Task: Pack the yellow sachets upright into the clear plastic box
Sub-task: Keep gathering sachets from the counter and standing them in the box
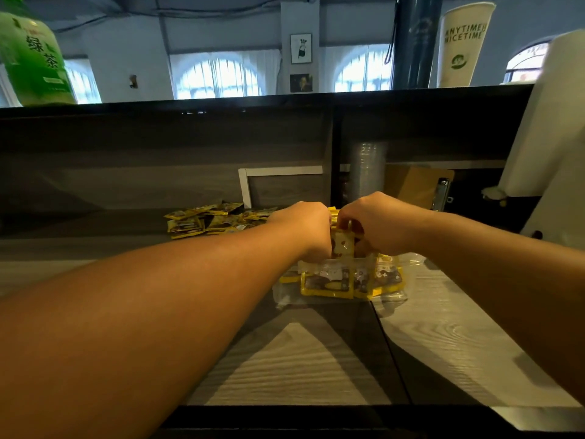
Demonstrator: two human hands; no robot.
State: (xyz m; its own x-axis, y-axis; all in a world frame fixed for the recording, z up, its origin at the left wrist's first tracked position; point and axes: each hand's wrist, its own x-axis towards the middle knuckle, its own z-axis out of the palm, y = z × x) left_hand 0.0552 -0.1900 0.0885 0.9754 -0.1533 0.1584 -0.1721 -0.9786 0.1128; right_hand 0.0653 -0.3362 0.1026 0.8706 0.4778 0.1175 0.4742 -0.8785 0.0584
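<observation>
I see yellow sachets (327,282) with dark brown print — a clear box (392,296), a pale grey wood-grain desk (294,369), a green bottle (33,55).

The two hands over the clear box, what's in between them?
In the head view, a bunch of yellow sachets stands between the left hand and right hand, above the clear plastic box.

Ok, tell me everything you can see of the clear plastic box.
The box is see-through, thin plastic with glossy walls, low and roughly rectangular, standing open-topped on the grey wood-grain counter. Yellow sachets stand upright inside, pressed against its near wall. Both hands, left and right, meet just above its opening, gripping more sachets. No lid shows. Its far side is hidden behind the hands.
</observation>
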